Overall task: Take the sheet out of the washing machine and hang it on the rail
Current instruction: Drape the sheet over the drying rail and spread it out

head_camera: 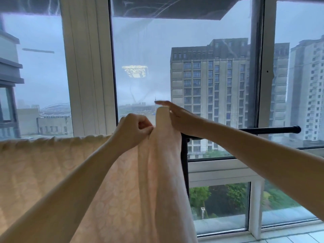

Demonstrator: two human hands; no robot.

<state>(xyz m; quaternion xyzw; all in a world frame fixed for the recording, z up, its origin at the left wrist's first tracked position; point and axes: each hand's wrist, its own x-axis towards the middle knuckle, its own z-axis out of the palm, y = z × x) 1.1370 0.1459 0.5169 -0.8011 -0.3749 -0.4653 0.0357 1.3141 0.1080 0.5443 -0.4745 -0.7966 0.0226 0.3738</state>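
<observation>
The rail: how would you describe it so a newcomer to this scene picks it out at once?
Start at the big window. In front of it a thin black rail runs sideways, its left part under the cream sheet. Unlike the white window frames, it is dark and round.

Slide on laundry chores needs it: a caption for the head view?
Left hand pinches the cream sheet draped on the black rail; right hand holds up a fold.
</observation>
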